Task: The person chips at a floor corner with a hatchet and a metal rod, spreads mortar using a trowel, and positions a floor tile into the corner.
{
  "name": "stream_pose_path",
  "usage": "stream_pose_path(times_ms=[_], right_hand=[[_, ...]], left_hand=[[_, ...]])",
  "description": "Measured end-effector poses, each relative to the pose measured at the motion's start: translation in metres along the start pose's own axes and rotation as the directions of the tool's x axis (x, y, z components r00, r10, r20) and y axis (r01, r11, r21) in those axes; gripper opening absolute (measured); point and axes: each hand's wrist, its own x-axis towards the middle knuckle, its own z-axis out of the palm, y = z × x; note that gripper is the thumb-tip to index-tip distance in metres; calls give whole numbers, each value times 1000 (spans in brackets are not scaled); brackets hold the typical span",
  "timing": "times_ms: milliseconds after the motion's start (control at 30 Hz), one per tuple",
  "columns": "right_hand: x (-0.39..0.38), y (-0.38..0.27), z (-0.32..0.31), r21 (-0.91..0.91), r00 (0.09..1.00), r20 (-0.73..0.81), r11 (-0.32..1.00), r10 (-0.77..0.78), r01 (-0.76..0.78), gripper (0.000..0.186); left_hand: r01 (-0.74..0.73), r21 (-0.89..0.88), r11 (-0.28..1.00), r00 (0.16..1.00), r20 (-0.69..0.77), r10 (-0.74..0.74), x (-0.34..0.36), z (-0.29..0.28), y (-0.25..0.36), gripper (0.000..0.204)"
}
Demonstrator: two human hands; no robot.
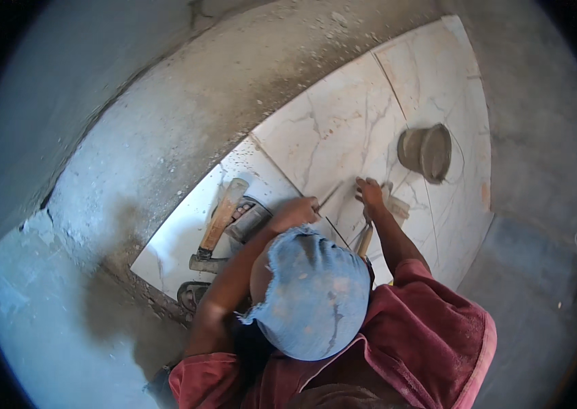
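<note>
My left hand (296,212) is closed in a fist above a joint between white marbled floor tiles (336,123). A thin grey pointed tool (330,193) sticks out of it toward my right hand; its exact kind is unclear. My right hand (369,193) is low over the tile with its fingers spread. Beside that wrist lie a tool's wooden handle (365,240) and a beige block-like piece (398,206), both partly hidden. A hammer (220,221) with a wooden handle rests on the tile left of my left forearm.
A mortar-crusted bucket (431,151) stands on the tiles at the right. Next to the hammer is a dark grey object (250,219), partly covered by my forearm. Rubble and dust cover the bare floor (186,95) beyond the tile edge. My denim-covered knee (319,293) blocks the middle foreground.
</note>
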Motion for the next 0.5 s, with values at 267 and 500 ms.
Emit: stream_pose_path(times_ms=[267,500], right_hand=[[14,-25,33,242,949,163,922,268,-302,31],[33,-10,14,239,920,311,917,240,-320,36]], left_hand=[[-65,316,947,998,45,54,-9,7,-27,26],[-244,363,899,964,-8,265,-10,16,-38,23]])
